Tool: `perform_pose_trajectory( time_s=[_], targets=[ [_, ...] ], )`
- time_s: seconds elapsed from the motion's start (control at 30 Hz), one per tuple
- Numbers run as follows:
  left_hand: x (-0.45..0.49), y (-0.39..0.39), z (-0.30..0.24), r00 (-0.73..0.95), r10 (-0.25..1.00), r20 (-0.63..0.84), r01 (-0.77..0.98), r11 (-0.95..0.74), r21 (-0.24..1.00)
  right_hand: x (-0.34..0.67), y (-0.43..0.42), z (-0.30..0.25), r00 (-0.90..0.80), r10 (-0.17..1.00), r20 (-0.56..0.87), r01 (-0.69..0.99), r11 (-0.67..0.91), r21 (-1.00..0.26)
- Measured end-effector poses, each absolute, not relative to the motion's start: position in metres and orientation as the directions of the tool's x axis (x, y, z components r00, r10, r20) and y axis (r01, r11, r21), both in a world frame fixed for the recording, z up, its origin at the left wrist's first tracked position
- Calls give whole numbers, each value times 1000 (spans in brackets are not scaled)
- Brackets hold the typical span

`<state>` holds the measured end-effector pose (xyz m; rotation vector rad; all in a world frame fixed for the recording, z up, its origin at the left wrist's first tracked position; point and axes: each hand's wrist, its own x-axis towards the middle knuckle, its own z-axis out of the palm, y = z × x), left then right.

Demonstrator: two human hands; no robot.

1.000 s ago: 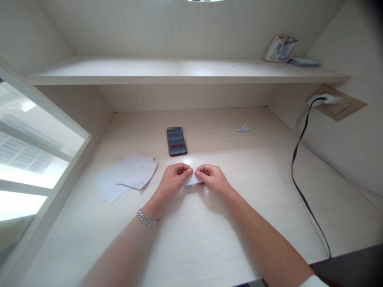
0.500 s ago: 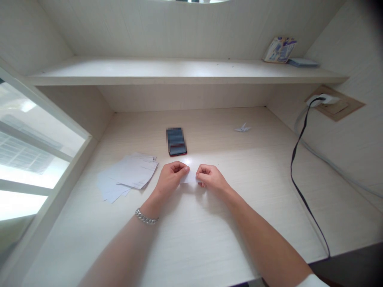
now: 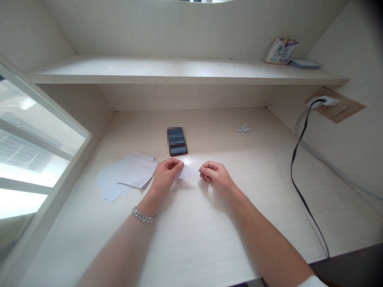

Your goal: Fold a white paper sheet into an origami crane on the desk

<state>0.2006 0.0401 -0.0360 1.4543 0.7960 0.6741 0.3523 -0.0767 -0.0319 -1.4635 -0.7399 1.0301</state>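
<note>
A small folded white paper [image 3: 188, 172] lies between my two hands on the pale wooden desk [image 3: 191, 223]. My left hand [image 3: 165, 174] pinches its left end with curled fingers. My right hand [image 3: 216, 175] pinches its right tip between thumb and forefinger. A chain bracelet [image 3: 143, 215] sits on my left wrist. Just beyond the paper lies a dark phone [image 3: 177, 141] with a red edge.
A loose stack of white paper sheets [image 3: 127, 175] lies left of my hands. A small folded paper crane [image 3: 243, 128] rests at the back right. A black cable [image 3: 301, 159] runs from a wall socket [image 3: 324, 101] across the desk's right side. A printed packet [image 3: 281, 50] leans on the upper shelf.
My hands have moved apart and slightly away from me, and the folded paper now stretches longer between them.
</note>
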Motion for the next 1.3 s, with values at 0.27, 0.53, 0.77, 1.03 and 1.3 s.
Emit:
perform_pose_trajectory(
  time_s=[0.27,0.53,0.77,1.03,1.3],
  targets=[
    [207,25,-34,680,733,-2,156,-142,978,346,-77,-34,358,927,-111,101,-156,-983],
    [208,23,-38,647,763,18,159,-158,975,347,-77,-36,351,931,-102,206,-183,-961],
    [204,35,-40,554,833,-9,78,-41,996,353,-78,-40,374,922,-99,117,-153,-981],
    [208,36,-43,497,865,-60,-12,76,997,349,-74,-40,485,865,-129,-74,-106,-992],
    [206,30,-37,701,708,-86,124,-1,992,348,-76,-39,393,914,-100,-24,-99,-995]
  ],
)
